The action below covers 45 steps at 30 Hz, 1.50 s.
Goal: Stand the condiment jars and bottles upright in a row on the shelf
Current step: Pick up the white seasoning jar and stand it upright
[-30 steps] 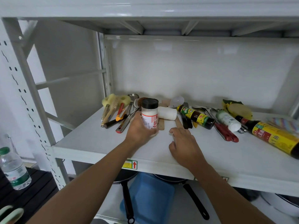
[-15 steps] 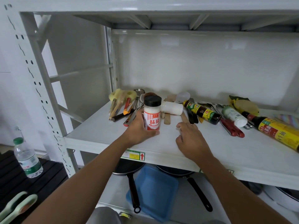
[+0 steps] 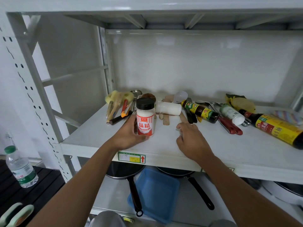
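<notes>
My left hand [image 3: 129, 135] grips a white jar with a black lid and red label [image 3: 145, 117], held upright on the white shelf [image 3: 229, 145] near its front edge. My right hand [image 3: 191, 141] rests flat on the shelf just right of it, fingers spread, holding nothing. Behind the jar a plain white bottle [image 3: 168, 108] lies on its side. Further right lie a small dark sauce bottle [image 3: 200, 111], a white bottle with a green label [image 3: 232, 113] and a large dark bottle with a yellow label [image 3: 277, 130], all on their sides.
Utensils with wooden and red handles [image 3: 119, 110] are piled at the back left, red-handled tools [image 3: 229, 126] in the middle, a yellow sponge [image 3: 241, 102] at the back right. Pans [image 3: 131, 182] and a blue tray [image 3: 155, 192] sit on the lower shelf. A water bottle [image 3: 20, 167] stands left.
The jar in my left hand has turned so its red label faces me, and it stands lower on the shelf. My right hand stays resting beside it.
</notes>
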Motion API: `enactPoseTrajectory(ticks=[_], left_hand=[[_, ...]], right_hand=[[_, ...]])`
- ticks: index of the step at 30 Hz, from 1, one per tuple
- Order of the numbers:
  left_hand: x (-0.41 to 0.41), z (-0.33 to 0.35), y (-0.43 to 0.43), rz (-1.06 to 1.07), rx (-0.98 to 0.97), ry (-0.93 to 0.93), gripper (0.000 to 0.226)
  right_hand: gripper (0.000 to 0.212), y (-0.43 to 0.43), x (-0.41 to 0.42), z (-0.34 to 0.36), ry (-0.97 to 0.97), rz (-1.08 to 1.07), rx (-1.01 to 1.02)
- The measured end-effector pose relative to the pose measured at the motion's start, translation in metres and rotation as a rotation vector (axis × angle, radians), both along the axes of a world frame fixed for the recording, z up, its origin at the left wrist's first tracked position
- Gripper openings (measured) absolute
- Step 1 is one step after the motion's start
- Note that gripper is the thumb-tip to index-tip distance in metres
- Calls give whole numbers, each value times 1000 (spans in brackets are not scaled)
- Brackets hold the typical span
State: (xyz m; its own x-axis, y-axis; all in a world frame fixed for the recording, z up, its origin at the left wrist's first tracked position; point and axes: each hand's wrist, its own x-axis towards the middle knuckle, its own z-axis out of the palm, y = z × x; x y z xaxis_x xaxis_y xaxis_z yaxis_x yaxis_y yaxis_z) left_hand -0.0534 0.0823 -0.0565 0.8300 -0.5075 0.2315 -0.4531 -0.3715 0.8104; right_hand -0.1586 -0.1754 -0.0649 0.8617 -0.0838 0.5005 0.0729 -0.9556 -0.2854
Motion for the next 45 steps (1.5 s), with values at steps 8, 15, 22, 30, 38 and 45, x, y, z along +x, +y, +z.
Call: enactPoseTrajectory(ticks=[8,15,22,30,38,45], left_hand=[[-5,0,-7,28,18,-55,93],[-6,5,-3,34,29,-54,75],[-4,1,-4,34,12,-37,78],[-4,4,-4,35,19,-35,75],[-6,2,-4,42,-14,-33,83],[-7,4,-3,66,-5,-12,81]], right_hand=[[45,0,-3,1,-43,-32,-17],[44,4,-2,3,-26,-35,11],[66,0,2,1,-17,52,43],[78,-4,8,-1,-17,84,125],[74,-4,6,-2,-9,61,102],[66,-1,3,0,-17,60,77]])
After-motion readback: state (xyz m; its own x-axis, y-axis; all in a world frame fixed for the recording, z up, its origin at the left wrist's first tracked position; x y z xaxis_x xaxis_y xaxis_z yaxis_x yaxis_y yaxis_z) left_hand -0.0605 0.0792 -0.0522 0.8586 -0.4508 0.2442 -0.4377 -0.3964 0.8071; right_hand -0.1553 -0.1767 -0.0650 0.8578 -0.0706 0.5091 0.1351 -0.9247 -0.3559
